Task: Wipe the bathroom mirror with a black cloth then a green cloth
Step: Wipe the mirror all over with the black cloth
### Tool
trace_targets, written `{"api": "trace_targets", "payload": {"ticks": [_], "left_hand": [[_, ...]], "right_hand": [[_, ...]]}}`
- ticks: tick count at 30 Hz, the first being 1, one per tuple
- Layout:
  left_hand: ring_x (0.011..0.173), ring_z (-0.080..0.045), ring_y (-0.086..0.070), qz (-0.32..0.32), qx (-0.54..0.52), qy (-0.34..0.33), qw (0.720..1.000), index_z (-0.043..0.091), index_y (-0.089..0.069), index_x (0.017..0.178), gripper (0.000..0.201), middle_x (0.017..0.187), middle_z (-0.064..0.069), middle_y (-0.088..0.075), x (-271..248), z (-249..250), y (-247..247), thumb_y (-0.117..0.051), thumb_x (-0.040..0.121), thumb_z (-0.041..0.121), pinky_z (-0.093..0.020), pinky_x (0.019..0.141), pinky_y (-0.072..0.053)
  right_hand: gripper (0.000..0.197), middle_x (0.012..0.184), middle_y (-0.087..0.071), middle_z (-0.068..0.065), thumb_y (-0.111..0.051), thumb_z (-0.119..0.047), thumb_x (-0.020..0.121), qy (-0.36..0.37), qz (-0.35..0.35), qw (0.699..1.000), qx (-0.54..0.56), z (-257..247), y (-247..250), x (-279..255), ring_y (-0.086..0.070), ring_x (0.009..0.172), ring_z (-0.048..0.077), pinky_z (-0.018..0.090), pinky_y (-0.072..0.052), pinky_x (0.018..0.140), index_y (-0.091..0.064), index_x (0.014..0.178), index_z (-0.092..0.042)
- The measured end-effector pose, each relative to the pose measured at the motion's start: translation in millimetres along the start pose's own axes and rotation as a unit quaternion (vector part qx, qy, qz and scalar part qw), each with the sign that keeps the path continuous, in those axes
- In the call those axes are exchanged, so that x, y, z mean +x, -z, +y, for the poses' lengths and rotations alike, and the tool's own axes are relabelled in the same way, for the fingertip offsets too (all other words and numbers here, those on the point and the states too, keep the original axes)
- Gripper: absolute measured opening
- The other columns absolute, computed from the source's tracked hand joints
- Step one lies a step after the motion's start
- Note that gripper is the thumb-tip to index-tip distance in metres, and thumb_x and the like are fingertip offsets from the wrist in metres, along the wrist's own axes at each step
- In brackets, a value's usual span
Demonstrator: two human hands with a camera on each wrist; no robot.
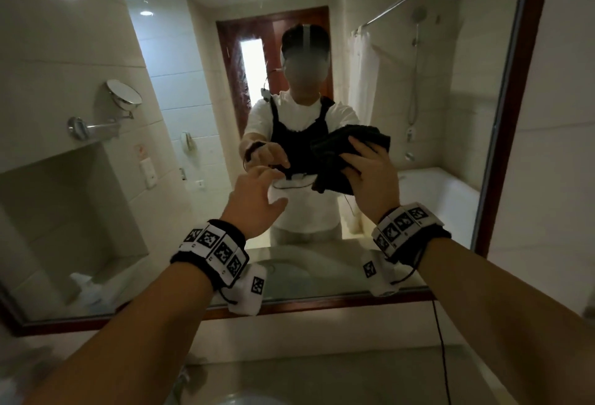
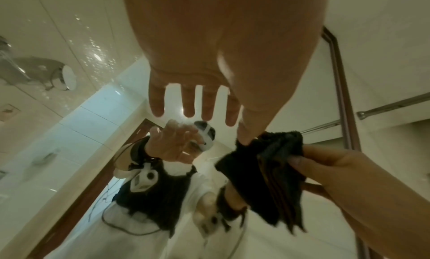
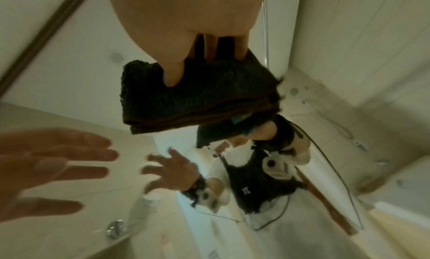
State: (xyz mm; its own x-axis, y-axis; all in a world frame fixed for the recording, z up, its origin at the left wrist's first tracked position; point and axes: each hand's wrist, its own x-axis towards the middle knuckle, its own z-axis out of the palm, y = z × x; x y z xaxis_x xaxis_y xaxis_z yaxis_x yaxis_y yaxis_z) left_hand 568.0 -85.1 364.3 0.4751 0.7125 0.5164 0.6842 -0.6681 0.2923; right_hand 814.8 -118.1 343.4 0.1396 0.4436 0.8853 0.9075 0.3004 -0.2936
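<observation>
The big bathroom mirror [image 1: 418,115], framed in dark wood, fills the wall ahead of me. My right hand [image 1: 370,163] grips a folded black cloth [image 1: 341,153] close in front of the glass, thumb on one face and fingers behind. Whether the cloth touches the glass I cannot tell. The right wrist view shows the thumb pressed into the black cloth [image 3: 197,93]. My left hand [image 1: 260,185] is empty, fingers spread and straight, just left of the cloth; its thumb tip lies by the black cloth [image 2: 267,171] in the left wrist view. No green cloth is in view.
Water droplets [image 2: 97,47] speckle the upper mirror. A round magnifying mirror [image 1: 124,95] on an arm sticks out from the left wall. Below are the counter, the faucet [image 1: 180,379] and the sink rim [image 1: 244,400]. A black cable [image 1: 441,340] hangs from my right wrist.
</observation>
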Motion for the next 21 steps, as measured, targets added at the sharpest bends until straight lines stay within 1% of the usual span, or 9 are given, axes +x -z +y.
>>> {"api": "trace_targets", "payload": {"ticks": [2,3,5,8,10,12,14,16,21], "left_hand": [[0.121,-0.021,-0.051,-0.02,-0.045,-0.036,0.998,0.02,-0.054,0.136,0.051,0.132,-0.002,-0.054,-3,12,-6,-0.067,0.09,0.037,-0.037,0.104,-0.042],[0.116,-0.017,-0.052,-0.032,-0.071,-0.044,0.996,0.019,-0.052,0.138,0.051,0.13,-0.001,-0.053,-5,20,-8,-0.067,0.092,0.034,-0.031,0.102,-0.041],[0.11,-0.008,-0.053,-0.052,-0.153,-0.05,0.986,0.019,-0.051,0.139,0.049,0.128,0.005,-0.055,-9,37,-7,-0.066,0.094,0.03,-0.024,0.096,-0.042],[0.099,0.004,-0.06,-0.058,-0.274,-0.032,0.96,0.019,-0.054,0.13,0.039,0.115,0.012,-0.061,-12,50,-9,-0.067,0.094,0.02,-0.016,0.087,-0.048],[0.092,-0.004,-0.064,-0.056,-0.33,0.012,0.942,0.021,-0.058,0.113,0.024,0.105,0.006,-0.064,-14,51,-10,-0.067,0.093,0.012,-0.021,0.082,-0.05],[0.085,-0.009,-0.064,-0.038,-0.338,0.029,0.94,0.019,-0.062,0.098,0.011,0.094,0.002,-0.065,-17,50,-9,-0.066,0.093,0.01,-0.025,0.077,-0.049],[0.084,-0.009,-0.065,-0.021,-0.341,0.038,0.939,0.012,-0.066,0.1,0.007,0.091,0.0,-0.068,-21,49,-8,-0.066,0.093,0.01,-0.025,0.076,-0.049],[0.091,-0.015,-0.069,-0.006,-0.36,0.059,0.931,0.008,-0.069,0.107,0.014,0.097,-0.004,-0.072,-25,51,-6,-0.065,0.094,0.01,-0.029,0.082,-0.054],[0.089,-0.016,-0.07,0.003,-0.319,0.078,0.944,0.008,-0.071,0.106,0.016,0.097,-0.004,-0.073,-33,45,-11,-0.068,0.093,0.016,-0.034,0.083,-0.057]], "right_hand": [[0.026,0.132,-0.062,0.001,-0.061,-0.018,0.093,-0.084,-0.026,0.988,0.126,-6,0,-3,-0.057,0.122,0.022,0.034,-0.042,0.109,-0.074,0.114,-0.011],[0.028,0.128,-0.066,0.002,-0.063,-0.022,0.091,-0.133,-0.047,0.971,0.192,-10,1,-6,-0.06,0.118,0.021,0.037,-0.044,0.109,-0.073,0.115,-0.012],[0.029,0.111,-0.074,0.004,-0.063,-0.029,0.089,-0.196,-0.075,0.931,0.299,-20,5,-12,-0.068,0.105,0.023,0.045,-0.052,0.099,-0.074,0.111,-0.015],[0.017,0.097,-0.075,0.009,-0.06,-0.012,0.096,-0.249,-0.11,0.877,0.397,-41,18,-22,-0.071,0.092,0.027,0.047,-0.059,0.083,-0.075,0.103,-0.016],[0.018,0.098,-0.073,0.014,-0.056,-0.009,0.099,-0.281,-0.145,0.839,0.442,-56,26,-30,-0.07,0.087,0.026,0.046,-0.06,0.076,-0.073,0.103,-0.014],[0.019,0.102,-0.072,0.017,-0.055,-0.01,0.1,-0.296,-0.176,0.814,0.469,-65,29,-35,-0.071,0.088,0.025,0.043,-0.062,0.072,-0.072,0.107,-0.012],[0.02,0.107,-0.072,0.016,-0.056,-0.012,0.1,-0.318,-0.201,0.789,0.486,-69,29,-39,-0.072,0.091,0.023,0.037,-0.06,0.069,-0.069,0.115,-0.01],[0.024,0.107,-0.07,0.016,-0.059,-0.015,0.099,-0.354,-0.216,0.761,0.5,-71,26,-43,-0.073,0.088,0.023,0.034,-0.059,0.066,-0.061,0.121,-0.008],[0.032,0.105,-0.068,0.014,-0.063,-0.037,0.096,-0.393,-0.257,0.738,0.486,-73,24,-47,-0.072,0.086,0.027,0.037,-0.057,0.07,-0.053,0.113,-0.012]]}}
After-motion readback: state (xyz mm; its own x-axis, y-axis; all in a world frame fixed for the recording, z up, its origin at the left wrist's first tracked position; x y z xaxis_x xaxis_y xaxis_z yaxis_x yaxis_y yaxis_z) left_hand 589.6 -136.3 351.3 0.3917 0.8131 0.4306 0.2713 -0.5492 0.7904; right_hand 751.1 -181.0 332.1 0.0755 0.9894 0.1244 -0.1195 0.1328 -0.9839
